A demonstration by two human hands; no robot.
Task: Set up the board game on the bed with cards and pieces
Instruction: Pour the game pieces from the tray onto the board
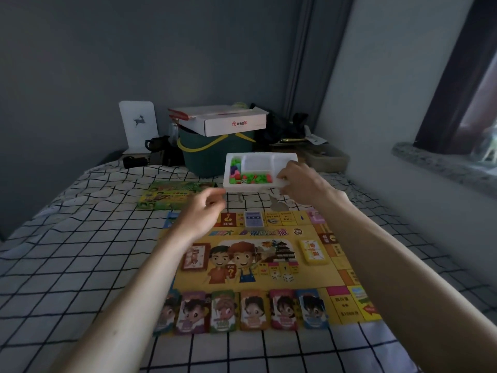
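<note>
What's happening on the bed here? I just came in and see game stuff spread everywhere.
A person is setting up a board game on the checked bed. The yellow board lies flat, with six character cards in a row along its near edge, card decks on it and two dice near the middle. The right hand holds a white tray of green and coloured pieces above the board's far edge. The left hand reaches toward the tray's near corner, fingers curled, gripping nothing visible.
</note>
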